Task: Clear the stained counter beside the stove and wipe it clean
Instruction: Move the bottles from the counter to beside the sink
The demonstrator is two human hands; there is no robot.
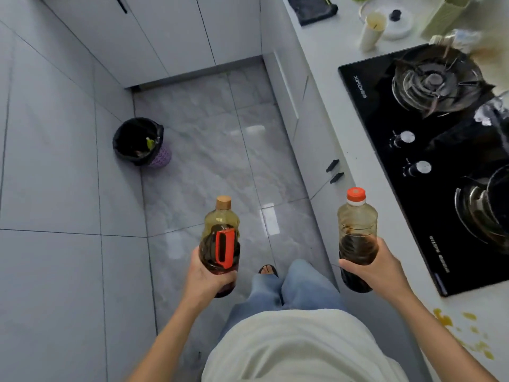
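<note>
While both hands are occupied with bottles, the clearing stage is judged to be under way and the wiping stage not yet begun. The left hand (205, 274) has its grip wrapped around the lower body of a clear amber plastic bottle with a tan cap and a red-orange moulded handle (220, 244), part-filled with dark liquid. The right hand (377, 267) has its grip curled around the lower body of a clear plastic bottle with an orange cap (357, 238), also part-filled with dark liquid. Both bottles are held upright over the grey tiled floor (214, 150), clear of the white bench (325, 59).

The stained area lies on the bench just beside the near edge of the black glass gas stove (413, 166), where yellow-orange splatters (454, 323) are visible and untouched. No bottles stand on the visible part of that area.

Remaining steps, as judged:
- set both bottles down away from the stain;
- fetch a wiping cloth; a dark folded cloth (312, 9) lies at the far end of the bench;
- wipe the splatters.

A cream-coloured cup (372, 30) stands beyond the stove.
</note>
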